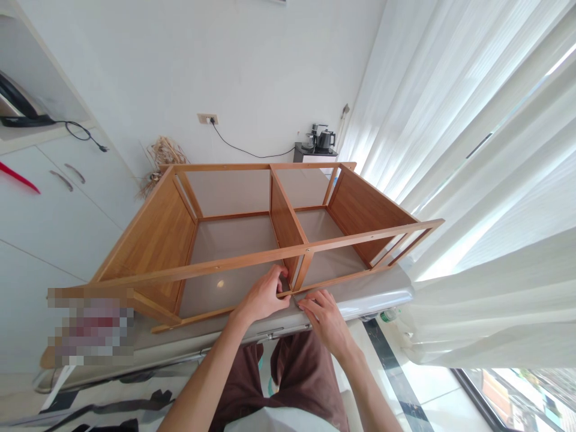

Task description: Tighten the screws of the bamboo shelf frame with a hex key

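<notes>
"Two hands worked close together, you said. Where exactly?"

"At six o'clock on the wooden frame [252, 260], where the middle post [303, 271] met the lower rail [337, 280]. The frame rested on the tabletop [382, 286] straight ahead of the person, its left panel [157, 240] toward nine, its right panel [366, 213] toward three, and the divider [287, 213] running from twelve to six."

"Why have it sitting that way?"

"My guess is that the tabletop carried the weight, which spared both hands for that joint, and turning the long side to the person kept it within easy reach."

"How did the left hand [265, 294] stand?"

"Half curled and closed about the lower rail, just on the nine o'clock side of the post, thumb at the near face and fingers over the inside. I took it for a steadying grip."

"And the right hand [324, 312]?"

"Just beside it, toward five o'clock, fingers bunched and bent, tips at the rail's near edge below the post. Whether they pinched something small I couldn't tell; the fingers covered the spot."

"What stood farther off?"

"A kettle [324, 140], well beyond the frame at one o'clock."
</notes>
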Demonstrator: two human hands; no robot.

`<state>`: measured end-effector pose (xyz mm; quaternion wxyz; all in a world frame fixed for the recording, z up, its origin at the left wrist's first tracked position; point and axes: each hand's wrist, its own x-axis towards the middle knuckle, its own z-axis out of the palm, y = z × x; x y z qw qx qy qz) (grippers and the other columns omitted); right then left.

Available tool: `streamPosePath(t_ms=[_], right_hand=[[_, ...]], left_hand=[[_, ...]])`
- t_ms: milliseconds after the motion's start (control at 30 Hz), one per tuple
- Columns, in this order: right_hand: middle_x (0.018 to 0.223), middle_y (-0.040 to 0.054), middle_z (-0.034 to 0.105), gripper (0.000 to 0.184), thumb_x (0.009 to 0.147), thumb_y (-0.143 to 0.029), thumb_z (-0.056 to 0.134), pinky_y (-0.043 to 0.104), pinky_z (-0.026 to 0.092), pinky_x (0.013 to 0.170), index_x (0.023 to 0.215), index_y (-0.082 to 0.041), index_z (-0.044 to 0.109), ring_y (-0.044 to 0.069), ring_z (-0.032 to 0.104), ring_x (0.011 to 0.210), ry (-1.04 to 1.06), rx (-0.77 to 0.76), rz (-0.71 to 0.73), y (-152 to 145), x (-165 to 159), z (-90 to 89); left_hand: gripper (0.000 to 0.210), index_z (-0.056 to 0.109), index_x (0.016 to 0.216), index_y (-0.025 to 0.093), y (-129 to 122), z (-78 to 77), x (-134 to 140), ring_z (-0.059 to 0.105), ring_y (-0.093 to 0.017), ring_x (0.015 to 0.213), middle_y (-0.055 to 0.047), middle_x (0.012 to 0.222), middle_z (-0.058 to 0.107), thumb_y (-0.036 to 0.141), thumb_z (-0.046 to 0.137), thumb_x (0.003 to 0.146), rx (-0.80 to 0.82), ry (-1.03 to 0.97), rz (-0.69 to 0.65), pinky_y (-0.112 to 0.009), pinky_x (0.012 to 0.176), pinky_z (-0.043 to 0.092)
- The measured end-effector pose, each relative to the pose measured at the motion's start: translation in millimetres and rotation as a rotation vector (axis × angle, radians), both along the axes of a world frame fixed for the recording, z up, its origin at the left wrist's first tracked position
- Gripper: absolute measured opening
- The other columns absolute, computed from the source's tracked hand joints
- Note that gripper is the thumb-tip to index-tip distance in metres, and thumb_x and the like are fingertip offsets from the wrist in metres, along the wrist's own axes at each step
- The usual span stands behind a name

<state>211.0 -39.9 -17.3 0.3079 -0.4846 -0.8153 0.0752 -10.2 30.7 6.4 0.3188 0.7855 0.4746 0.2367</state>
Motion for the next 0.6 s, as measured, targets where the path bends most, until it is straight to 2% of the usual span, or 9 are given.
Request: streamPosePath(t_ms=[600], right_hand=[[0.099,0.0070,0.068,0.019,0.101,-0.012,0.060,0.037,0.050,0.084,0.106,-0.023,0.074,0.024,0.059,0.095,-0.029,0.044,0.012,1.3,-0.7,0.4]], left_hand=[[0.045,0.048,0.117,0.024,-0.2,-0.8,2.2,0.063,-0.019,0.075,0.003,0.082,0.062,0.031,0.071,0.079,0.010,0.017,0.027,-0.031,0.072,0.046]])
